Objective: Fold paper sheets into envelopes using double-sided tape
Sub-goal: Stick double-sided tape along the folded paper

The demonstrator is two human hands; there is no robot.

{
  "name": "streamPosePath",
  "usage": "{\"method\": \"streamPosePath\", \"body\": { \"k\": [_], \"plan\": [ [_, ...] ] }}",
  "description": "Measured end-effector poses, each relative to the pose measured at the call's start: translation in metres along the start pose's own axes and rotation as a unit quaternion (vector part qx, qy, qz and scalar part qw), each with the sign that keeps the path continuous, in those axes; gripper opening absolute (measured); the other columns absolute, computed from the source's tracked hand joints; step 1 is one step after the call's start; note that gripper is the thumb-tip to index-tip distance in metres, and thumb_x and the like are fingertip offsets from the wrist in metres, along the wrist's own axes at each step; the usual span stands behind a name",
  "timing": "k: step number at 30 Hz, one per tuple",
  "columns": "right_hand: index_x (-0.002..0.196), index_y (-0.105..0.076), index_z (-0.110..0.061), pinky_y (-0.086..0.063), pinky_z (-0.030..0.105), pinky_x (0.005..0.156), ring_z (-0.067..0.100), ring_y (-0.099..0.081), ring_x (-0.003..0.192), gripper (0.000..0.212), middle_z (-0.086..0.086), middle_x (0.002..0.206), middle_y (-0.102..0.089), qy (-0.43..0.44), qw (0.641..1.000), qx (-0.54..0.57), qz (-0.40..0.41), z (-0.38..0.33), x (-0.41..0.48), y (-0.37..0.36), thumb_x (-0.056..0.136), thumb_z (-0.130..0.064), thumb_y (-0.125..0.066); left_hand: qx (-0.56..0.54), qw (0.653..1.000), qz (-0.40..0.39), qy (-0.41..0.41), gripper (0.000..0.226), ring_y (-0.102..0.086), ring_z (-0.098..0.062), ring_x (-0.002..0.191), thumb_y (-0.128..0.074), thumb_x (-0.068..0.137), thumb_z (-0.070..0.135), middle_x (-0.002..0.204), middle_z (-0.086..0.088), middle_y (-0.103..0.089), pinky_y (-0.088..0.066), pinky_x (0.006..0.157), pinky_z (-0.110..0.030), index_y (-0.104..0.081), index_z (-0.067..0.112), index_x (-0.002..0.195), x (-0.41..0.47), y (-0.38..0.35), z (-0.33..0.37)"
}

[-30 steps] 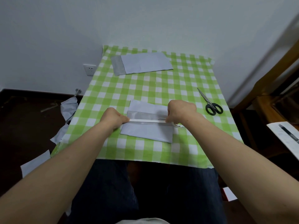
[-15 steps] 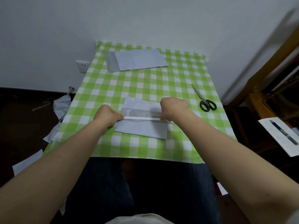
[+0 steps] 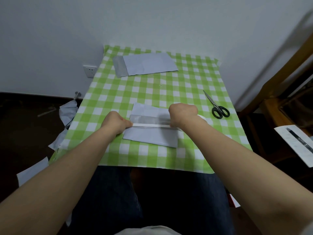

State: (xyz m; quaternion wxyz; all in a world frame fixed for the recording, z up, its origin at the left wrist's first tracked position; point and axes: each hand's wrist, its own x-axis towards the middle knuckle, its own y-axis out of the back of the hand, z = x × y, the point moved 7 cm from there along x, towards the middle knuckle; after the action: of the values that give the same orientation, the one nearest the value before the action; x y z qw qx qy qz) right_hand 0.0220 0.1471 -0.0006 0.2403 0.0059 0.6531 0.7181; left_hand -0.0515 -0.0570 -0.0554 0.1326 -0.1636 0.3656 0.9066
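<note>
Folded sheet (image 3: 150, 137) lies flat on the bench (image 3: 152, 92). Left hand (image 3: 116, 122) pinches the tape strip (image 3: 150, 125) at the sheet's left edge. Right hand (image 3: 183, 116), fingers curled, grips the tape roll (image 3: 202, 118). Strip is likely light, limp and sticky: hold it by the ends only, taut.

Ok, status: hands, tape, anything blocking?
Left hand pinches tape strip, right hand grips tape roll. Strip stretched across folded sheet. Scissors apart at right; nothing blocking.
</note>
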Motion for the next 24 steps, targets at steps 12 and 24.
{"method": "streamPosePath", "body": {
  "k": [12, 24],
  "plan": [
    [0.082, -0.047, -0.016, -0.036, 0.028, 0.066, 0.023, -0.050, 0.077, 0.016, -0.003, 0.067, -0.042, 0.011, 1.000, -0.020, -0.018, -0.0050, -0.0017, 0.0027, 0.085, -0.013, -0.063, 0.000, 1.000, 0.003, 0.001, 0.020, -0.060, -0.027, 0.076, -0.076, 0.075, 0.020, 0.082, -0.013, -0.063, -0.052, 0.083, -0.043, -0.066, 0.003, 0.079, -0.0002, 0.0003, 0.0004],
    [0.070, -0.042, -0.015, -0.036, 0.027, 0.067, 0.023, -0.050, 0.077, 0.022, -0.003, 0.067, -0.041, 0.021, 0.999, -0.034, -0.022, -0.0086, -0.0057, 0.0041, 0.084, -0.008, -0.058, 0.009, 1.000, -0.002, -0.004, 0.016, -0.057, -0.025, 0.074, -0.075, 0.076, 0.019, 0.080, -0.010, -0.060, -0.052, 0.081, -0.039, -0.065, 0.007, 0.079, 0.0030, -0.0008, 0.0002]
  ]
}}
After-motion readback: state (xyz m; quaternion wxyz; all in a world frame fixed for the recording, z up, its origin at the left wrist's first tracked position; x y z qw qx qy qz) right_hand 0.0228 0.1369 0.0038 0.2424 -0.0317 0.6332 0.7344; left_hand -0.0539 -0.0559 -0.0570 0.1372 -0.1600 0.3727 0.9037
